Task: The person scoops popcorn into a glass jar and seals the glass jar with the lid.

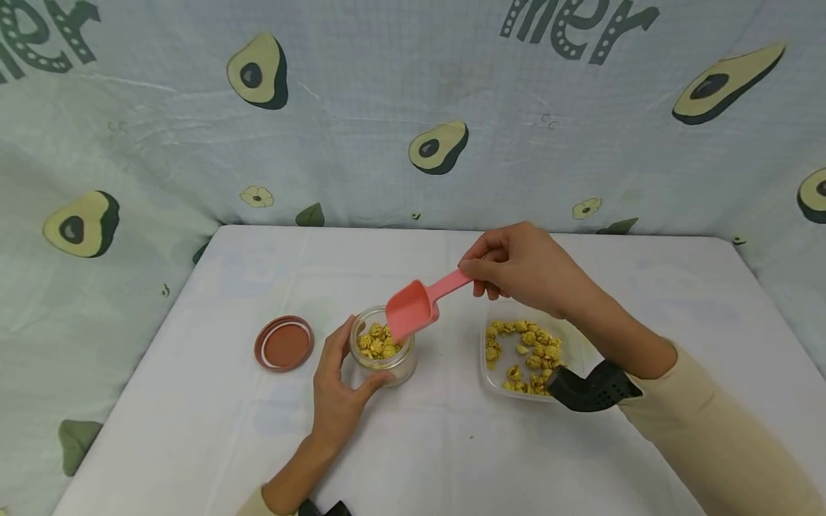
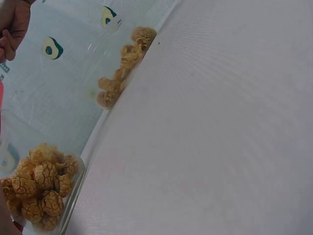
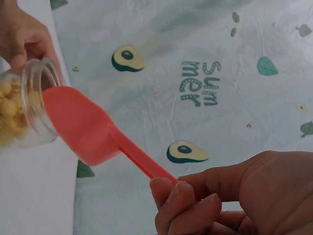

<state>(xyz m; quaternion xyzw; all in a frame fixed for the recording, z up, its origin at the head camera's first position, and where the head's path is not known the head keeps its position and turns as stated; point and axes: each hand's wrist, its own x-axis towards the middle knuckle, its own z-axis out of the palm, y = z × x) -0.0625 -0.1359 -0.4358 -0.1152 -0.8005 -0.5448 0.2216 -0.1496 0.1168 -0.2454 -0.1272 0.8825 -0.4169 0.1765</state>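
Note:
My right hand (image 1: 525, 269) pinches the handle of a pink scoop (image 1: 413, 309) between thumb and fingers. The scoop is tilted, its front lip over the mouth of a glass jar (image 1: 401, 369), and no popcorn shows in its bowl. In the right wrist view the scoop (image 3: 83, 127) overlaps the jar's rim (image 3: 41, 98). Round the jar's left side curls my left hand (image 1: 338, 394), thumb at the front, holding it upright on the table. Golden popcorn (image 1: 377, 342) partly fills the jar; the left wrist view shows these pieces (image 2: 41, 181) through the glass.
A clear plastic container (image 1: 485, 373) with loose popcorn (image 1: 532, 351) stands right of the jar, below my right forearm. A brown lid (image 1: 284, 344) lies left of the jar. The white-covered table (image 1: 419, 459) ends at a patterned cloth backdrop (image 1: 361, 143).

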